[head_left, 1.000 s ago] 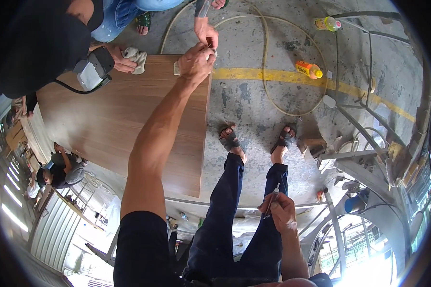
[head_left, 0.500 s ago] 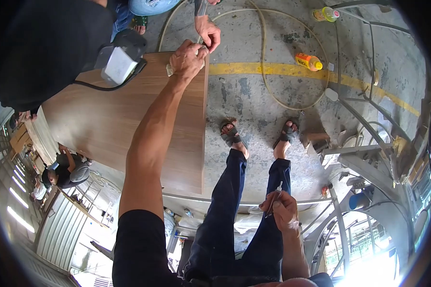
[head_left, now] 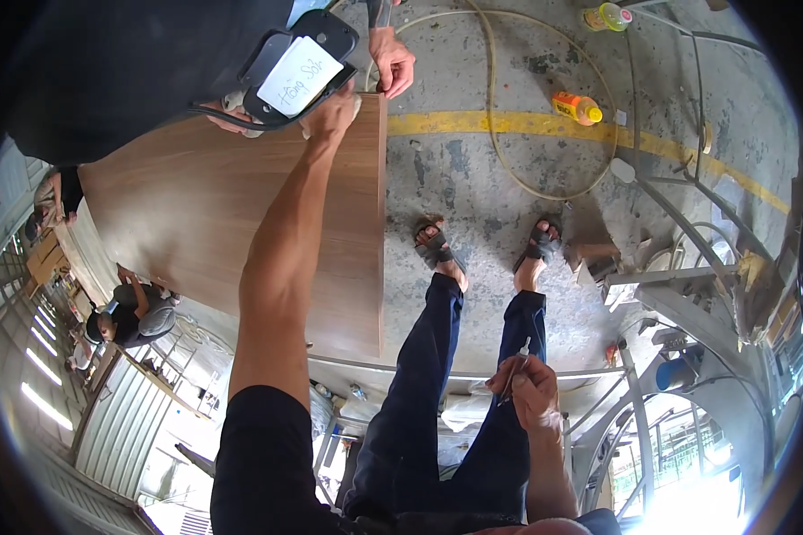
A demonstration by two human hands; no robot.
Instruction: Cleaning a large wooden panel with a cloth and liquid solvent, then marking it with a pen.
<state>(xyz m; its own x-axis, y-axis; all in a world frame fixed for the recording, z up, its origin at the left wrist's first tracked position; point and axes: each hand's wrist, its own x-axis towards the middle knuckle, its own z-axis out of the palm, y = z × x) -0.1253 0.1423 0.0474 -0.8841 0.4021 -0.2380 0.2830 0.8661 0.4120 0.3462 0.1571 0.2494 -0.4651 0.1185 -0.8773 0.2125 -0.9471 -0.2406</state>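
My left hand (head_left: 332,116) reaches to the far end of a wood-grain board (head_left: 268,214), closed over a pale rag (head_left: 357,104) that shows at its edge. A co-worker's headgear hides part of that hand. Close to my body, well off the board, my right hand (head_left: 533,397) grips a small dark bottle with a pale nozzle (head_left: 523,349) pointing up. A co-worker's hand (head_left: 393,64) has its fingertips at the board's far right corner, just beyond my left hand.
A co-worker in black with a headgear box (head_left: 299,76) leans over the board's far left. A pale hose (head_left: 495,143) loops on the floor near an orange-labelled bottle (head_left: 576,108). Metal frames (head_left: 678,218) stand at right. Other people (head_left: 134,312) work at far left.
The co-worker's headgear has moved right and now covers part of my left hand. My left hand has shifted slightly left and nearer. My right hand keeps its hold on the bottle.
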